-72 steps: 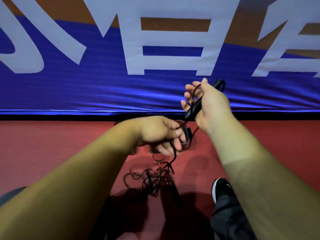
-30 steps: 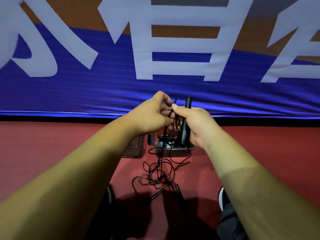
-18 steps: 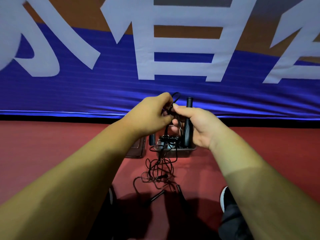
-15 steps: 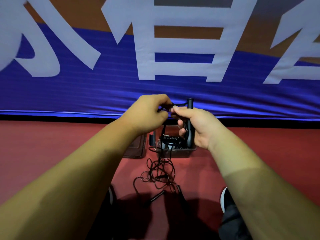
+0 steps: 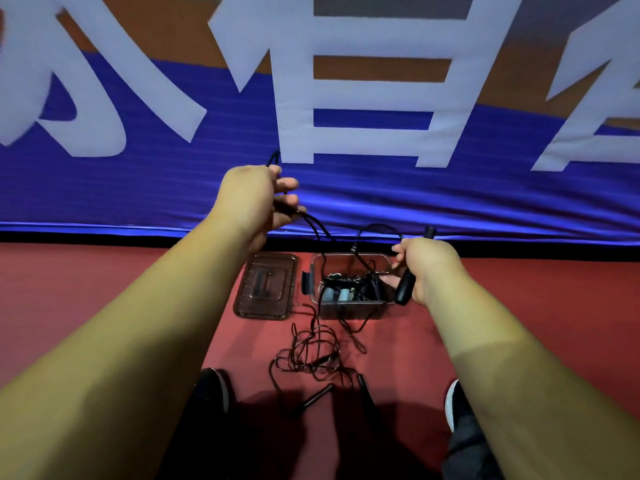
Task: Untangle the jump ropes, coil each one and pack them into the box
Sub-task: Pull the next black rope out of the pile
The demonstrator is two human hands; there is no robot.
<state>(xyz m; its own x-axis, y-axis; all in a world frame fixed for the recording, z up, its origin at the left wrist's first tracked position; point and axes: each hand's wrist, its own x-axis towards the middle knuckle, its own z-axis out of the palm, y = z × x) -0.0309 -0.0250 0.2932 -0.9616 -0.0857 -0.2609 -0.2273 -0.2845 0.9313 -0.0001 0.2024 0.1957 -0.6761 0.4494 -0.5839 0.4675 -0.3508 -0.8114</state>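
My left hand [image 5: 254, 199] is raised at centre left and grips the black cord [image 5: 313, 225] of a jump rope. My right hand [image 5: 424, 268] is lower, to the right, and holds that rope's black handle [image 5: 405, 289] upright, pinching the cord near it. The cord sags between the two hands and trails down to a tangle of rope [image 5: 311, 355] on the red floor, where two more black handles [image 5: 313, 400] lie. Below the hands stands the open box [image 5: 346, 311], with coiled ropes and pale handles inside.
The box's lid [image 5: 266, 287] lies flat on the floor just left of the box. A blue banner [image 5: 138, 188] with large white characters hangs behind. My shoes [image 5: 214, 389] show at the bottom, either side of the tangle.
My hands, close together half a second ago, have pulled apart: the left went up and left with the cord, the right down and right with the handle.
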